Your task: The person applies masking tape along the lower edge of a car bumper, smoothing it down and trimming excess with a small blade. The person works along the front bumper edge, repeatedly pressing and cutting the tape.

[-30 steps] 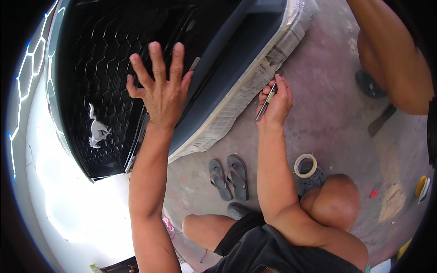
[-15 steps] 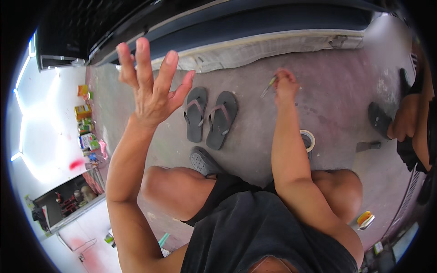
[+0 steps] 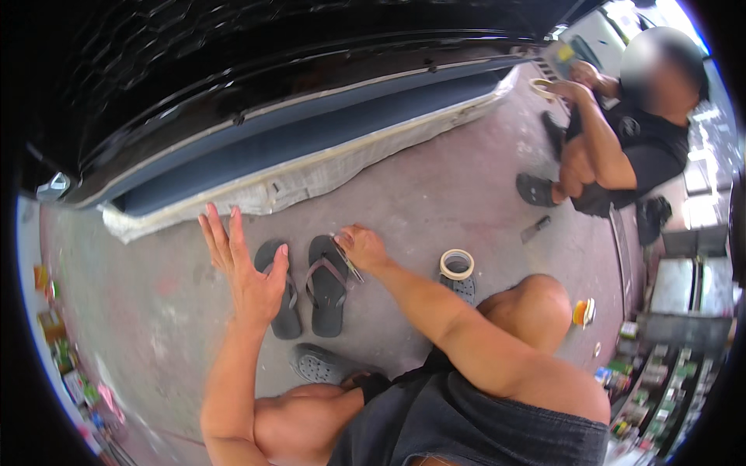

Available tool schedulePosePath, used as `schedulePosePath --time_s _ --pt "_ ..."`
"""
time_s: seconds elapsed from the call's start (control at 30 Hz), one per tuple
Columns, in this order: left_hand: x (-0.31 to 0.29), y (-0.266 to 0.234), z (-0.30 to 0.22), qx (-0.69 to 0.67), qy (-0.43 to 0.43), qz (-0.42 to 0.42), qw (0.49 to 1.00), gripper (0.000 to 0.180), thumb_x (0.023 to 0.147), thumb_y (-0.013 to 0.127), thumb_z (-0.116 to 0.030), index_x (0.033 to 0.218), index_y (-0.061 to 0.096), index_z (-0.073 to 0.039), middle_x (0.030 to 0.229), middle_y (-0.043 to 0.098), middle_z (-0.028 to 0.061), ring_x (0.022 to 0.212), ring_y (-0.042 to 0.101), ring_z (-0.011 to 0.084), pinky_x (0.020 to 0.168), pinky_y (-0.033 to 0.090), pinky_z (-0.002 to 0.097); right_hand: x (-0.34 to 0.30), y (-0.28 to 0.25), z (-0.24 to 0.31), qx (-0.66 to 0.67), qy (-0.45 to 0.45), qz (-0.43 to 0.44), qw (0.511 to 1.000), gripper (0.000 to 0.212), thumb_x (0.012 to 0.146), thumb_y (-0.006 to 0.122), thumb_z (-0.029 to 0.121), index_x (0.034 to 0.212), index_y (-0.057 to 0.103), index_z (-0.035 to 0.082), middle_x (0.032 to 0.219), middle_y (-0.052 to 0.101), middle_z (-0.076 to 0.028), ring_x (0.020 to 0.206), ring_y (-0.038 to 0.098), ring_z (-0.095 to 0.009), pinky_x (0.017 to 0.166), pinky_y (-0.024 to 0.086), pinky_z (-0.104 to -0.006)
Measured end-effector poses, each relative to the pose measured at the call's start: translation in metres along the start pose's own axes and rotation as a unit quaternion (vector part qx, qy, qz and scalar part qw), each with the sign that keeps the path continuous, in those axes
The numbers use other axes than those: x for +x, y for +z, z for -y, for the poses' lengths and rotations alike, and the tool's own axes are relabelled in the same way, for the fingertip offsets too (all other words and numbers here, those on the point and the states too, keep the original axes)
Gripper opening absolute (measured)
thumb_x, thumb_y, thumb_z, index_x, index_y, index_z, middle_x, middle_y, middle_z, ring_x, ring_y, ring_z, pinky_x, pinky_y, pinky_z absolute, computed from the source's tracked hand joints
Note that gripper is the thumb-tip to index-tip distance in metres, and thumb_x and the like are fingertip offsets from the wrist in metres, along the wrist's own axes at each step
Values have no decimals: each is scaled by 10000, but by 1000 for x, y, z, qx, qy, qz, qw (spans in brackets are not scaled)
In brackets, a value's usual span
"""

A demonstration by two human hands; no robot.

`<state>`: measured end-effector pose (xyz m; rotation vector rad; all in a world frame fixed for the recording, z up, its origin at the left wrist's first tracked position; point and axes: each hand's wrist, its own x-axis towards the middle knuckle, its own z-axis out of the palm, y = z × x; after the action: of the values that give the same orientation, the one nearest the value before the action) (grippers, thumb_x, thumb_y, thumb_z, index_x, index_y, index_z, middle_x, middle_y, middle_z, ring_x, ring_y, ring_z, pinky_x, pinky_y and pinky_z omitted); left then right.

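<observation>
My left hand point(image 3: 247, 272) is raised with its fingers spread and nothing in it, above the left flip-flop of a dark pair. My right hand point(image 3: 362, 247) pinches a thin, pointed metallic tool point(image 3: 350, 262), whose exact kind I cannot make out. It hovers just beside the right flip-flop point(image 3: 329, 299). Beyond my hands runs a long dark vehicle panel point(image 3: 311, 128). Pale masking paper point(image 3: 311, 186) is fixed along its lower edge and hangs to the floor.
A roll of masking tape point(image 3: 457, 264) sits by my right clog. At the right, another person point(image 3: 649, 144) squats, holding a tape ring point(image 3: 542, 88). A flat scraper-like tool point(image 3: 535, 229) and an orange-and-white item point(image 3: 583, 312) lie on the floor. Shelves of small goods point(image 3: 660, 388) stand lower right.
The view has turned, bringing the squatting person and more of the panel into sight. My right hand, still holding the tool, has come closer to my left hand and the flip-flops.
</observation>
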<state>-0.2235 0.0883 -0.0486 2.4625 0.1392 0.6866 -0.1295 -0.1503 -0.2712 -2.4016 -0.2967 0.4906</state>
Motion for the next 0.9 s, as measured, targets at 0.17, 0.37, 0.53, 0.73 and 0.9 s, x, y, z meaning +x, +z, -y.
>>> schedulePosePath --time_s 0.17,0.37,0.53,0.73,0.9 --pt "5 6 6 -89 -36 12 995 1026 901 855 -163 1758 298 -75 1854 136 270 1703 107 527 1347 137 643 -24 -109 -37 -127 75 -131 980 444 1051 681 351 1421 675 105 1326 721 -180 1223 686 -429 1039 564 -523" --pt "-4 2 10 -155 -101 42 982 1032 906 861 -157 1758 287 -57 1858 141 249 1714 101 491 1359 134 623 -146 -116 -82 -381 244 6 892 457 1009 700 262 1425 674 75 1458 676 -148 1446 553 -354 1161 470 -511" --pt "-10 -2 18 -210 -135 48 967 984 935 837 -149 1754 300 -62 1866 168 202 1722 143 427 1367 185 561 -141 -121 -121 -362 239 19 901 423 948 696 118 1370 727 124 1314 748 -173 1347 641 -343 1146 477 -497" --pt "1 16 25 -270 -85 99 954 918 937 830 -152 1719 365 -20 1843 198 256 1688 225 474 1347 230 571 -75 -188 -98 -139 128 -53 981 372 992 697 93 1364 713 97 1080 811 -154 991 771 -312 923 591 -423" --pt "12 28 23 -360 -101 153 915 742 962 781 -77 1643 496 -5 1817 286 252 1661 324 450 1332 308 506 9 -275 57 -30 77 158 984 510 1022 685 26 1526 605 19 1068 787 -78 977 725 -145 913 565 -319"
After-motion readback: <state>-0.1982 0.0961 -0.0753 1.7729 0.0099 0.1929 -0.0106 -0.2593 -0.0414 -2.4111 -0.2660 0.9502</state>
